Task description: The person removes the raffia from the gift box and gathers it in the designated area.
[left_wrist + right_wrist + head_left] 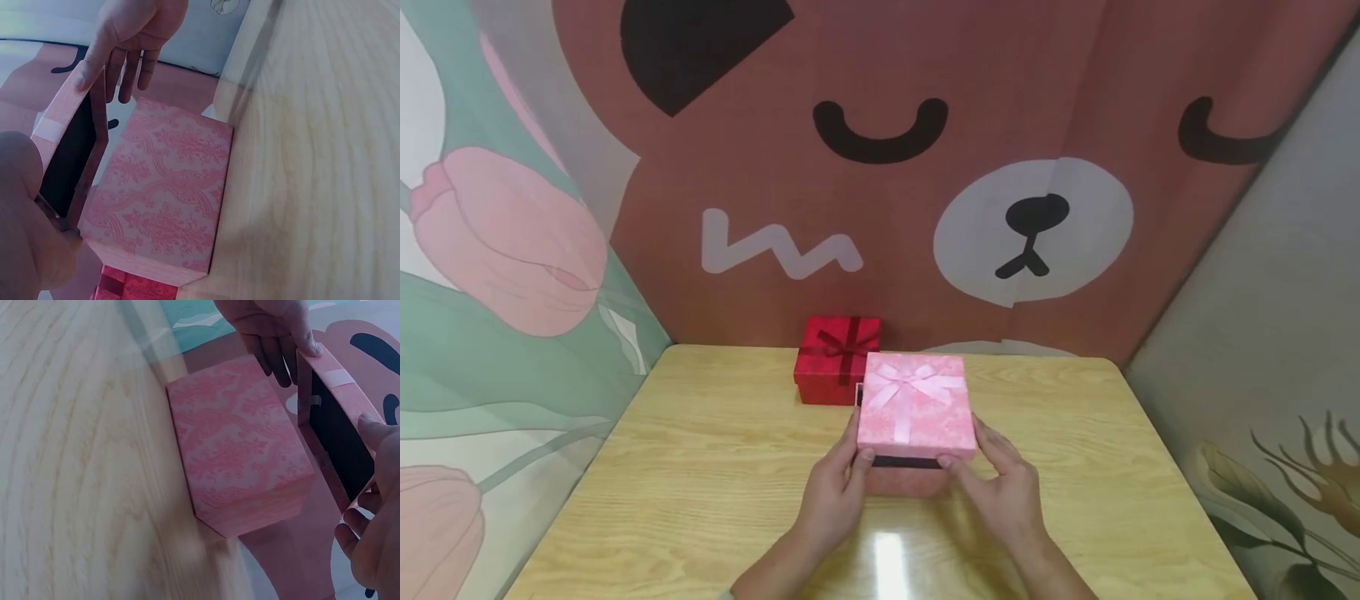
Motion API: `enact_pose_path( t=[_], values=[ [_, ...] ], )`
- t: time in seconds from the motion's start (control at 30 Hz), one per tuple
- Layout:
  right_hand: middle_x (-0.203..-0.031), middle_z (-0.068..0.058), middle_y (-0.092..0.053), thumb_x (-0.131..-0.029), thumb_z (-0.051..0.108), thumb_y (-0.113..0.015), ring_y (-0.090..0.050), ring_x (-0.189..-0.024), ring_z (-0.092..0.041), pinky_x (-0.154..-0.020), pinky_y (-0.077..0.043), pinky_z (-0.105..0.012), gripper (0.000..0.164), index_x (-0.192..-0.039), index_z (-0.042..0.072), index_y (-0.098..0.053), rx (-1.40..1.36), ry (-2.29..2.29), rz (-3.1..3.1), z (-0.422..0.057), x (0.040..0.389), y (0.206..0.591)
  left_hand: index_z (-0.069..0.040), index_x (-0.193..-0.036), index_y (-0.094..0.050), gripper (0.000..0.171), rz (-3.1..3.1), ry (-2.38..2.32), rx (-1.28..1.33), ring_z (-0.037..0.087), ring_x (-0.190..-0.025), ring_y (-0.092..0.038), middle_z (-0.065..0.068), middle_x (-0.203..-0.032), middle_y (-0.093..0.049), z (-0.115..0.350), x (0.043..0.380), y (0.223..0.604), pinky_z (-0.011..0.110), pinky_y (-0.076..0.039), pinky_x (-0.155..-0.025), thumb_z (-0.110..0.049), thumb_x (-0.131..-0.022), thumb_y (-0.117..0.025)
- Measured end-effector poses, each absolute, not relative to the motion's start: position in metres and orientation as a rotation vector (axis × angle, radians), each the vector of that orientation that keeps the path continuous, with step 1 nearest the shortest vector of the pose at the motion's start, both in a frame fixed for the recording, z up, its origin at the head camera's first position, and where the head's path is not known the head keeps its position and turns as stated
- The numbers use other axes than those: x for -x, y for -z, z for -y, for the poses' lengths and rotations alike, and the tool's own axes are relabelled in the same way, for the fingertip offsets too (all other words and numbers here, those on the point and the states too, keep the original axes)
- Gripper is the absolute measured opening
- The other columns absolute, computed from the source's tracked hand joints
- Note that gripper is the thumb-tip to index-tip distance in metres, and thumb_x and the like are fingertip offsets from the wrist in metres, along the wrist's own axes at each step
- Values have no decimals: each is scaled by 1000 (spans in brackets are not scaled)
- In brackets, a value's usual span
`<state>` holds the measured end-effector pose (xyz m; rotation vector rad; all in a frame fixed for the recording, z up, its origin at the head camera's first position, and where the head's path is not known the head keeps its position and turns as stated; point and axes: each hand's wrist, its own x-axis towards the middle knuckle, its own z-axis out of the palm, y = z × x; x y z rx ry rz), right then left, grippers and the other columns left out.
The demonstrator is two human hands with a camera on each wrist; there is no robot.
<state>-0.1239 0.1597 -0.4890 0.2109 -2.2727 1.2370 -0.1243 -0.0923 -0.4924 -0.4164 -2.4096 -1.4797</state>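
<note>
A pink patterned gift box lid [917, 408] with a pale ribbon bow is held between both hands, tilted over its box. Its dark inside [72, 162] shows in the left wrist view. The left hand [835, 492] grips the lid's left edge, thumb at the front corner. At the opposite edge, the right hand [1003, 487] pinches the lid with its thumb on the front corner. Below, the pink box base [240, 434] stands on the table, apart from the lid with a dark gap between them in the head view.
A red gift box [831, 367] with a dark red ribbon stands behind and left of the pink one, near the table's back edge. The light wooden table [715, 467] meets a wall covering [760, 192] with a bear print at the back.
</note>
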Motion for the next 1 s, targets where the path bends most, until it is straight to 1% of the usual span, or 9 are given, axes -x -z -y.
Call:
enact_pose_path(
  t=[0.1, 0.23, 0.33, 0.37, 0.5, 0.7, 0.83, 0.93, 1.0],
  values=[
    [-138, 4, -66, -75, 24, -96, -63, -127, -27, -104, -43, -11, 71, -139, 15, -67, -211, -1263, 2235, -164, 123, 486, -15, -158, -43, 56, 2355, 1500, 450, 15, -145, -40, 3, -161, -42, 88, 126, 489, 39, -39, -116, -29, -107, -59],
    [-136, 1, -68, -72, 17, -97, -63, -128, -20, -106, -44, -13, 72, -138, 15, -68, -219, -1283, 2187, -171, 122, 483, -15, -157, -46, 56, 2292, 1529, 480, 20, -146, -42, 9, -158, -47, 82, 128, 486, 41, -39, -115, -28, -105, -62],
    [-134, -3, -69, -71, 10, -97, -63, -125, -12, -105, -46, -15, 72, -137, 13, -69, -248, -1283, 2137, -175, 121, 482, -18, -157, -47, 57, 2274, 1615, 471, 23, -145, -45, 7, -157, -50, 78, 129, 484, 44, -43, -113, -30, -104, -64],
    [-133, -5, -70, -70, 7, -96, -64, -124, -10, -104, -47, -15, 72, -137, 12, -69, -266, -1281, 2119, -176, 121, 482, -20, -157, -48, 57, 2269, 1660, 463, 22, -144, -46, 5, -156, -51, 77, 129, 483, 44, -44, -112, -31, -104, -65],
    [-134, -9, -69, -70, -1, -94, -65, -119, -7, -101, -49, -15, 73, -137, 10, -68, -315, -1277, 2072, -180, 120, 482, -20, -152, -52, 54, 2176, 1922, 464, 24, -143, -48, 4, -152, -53, 72, 131, 481, 45, -45, -111, -27, -101, -69],
    [-134, -11, -68, -69, -3, -93, -63, -122, -7, -101, -49, -14, 76, -139, 10, -67, -345, -1271, 2049, -185, 118, 481, -16, -142, -54, 43, 2075, 2115, 464, 26, -145, -45, 5, -149, -54, 67, 132, 476, 41, -40, -115, -21, -102, -68],
    [-133, -15, -68, -66, -8, -92, -62, -125, -8, -103, -49, -16, 77, -137, 5, -67, -353, -1279, 2017, -189, 117, 481, -16, -144, -52, 46, 2077, 2133, 507, 27, -147, -42, 4, -152, -51, 65, 133, 473, 39, -36, -119, -15, -101, -68],
    [-131, -18, -69, -64, -11, -92, -62, -124, -6, -103, -48, -15, 75, -134, 1, -69, -345, -1275, 2001, -192, 116, 482, -21, -147, -51, 49, 2126, 2098, 518, 22, -148, -41, 0, -151, -49, 62, 133, 470, 35, -33, -120, -17, -101, -69],
    [-129, -20, -69, -63, -12, -92, -62, -124, -6, -102, -48, -15, 74, -133, -1, -69, -349, -1268, 1987, -194, 116, 482, -20, -149, -51, 52, 2132, 2079, 541, 22, -148, -41, 1, -151, -48, 61, 133, 470, 34, -32, -121, -14, -101, -69]
  ],
)
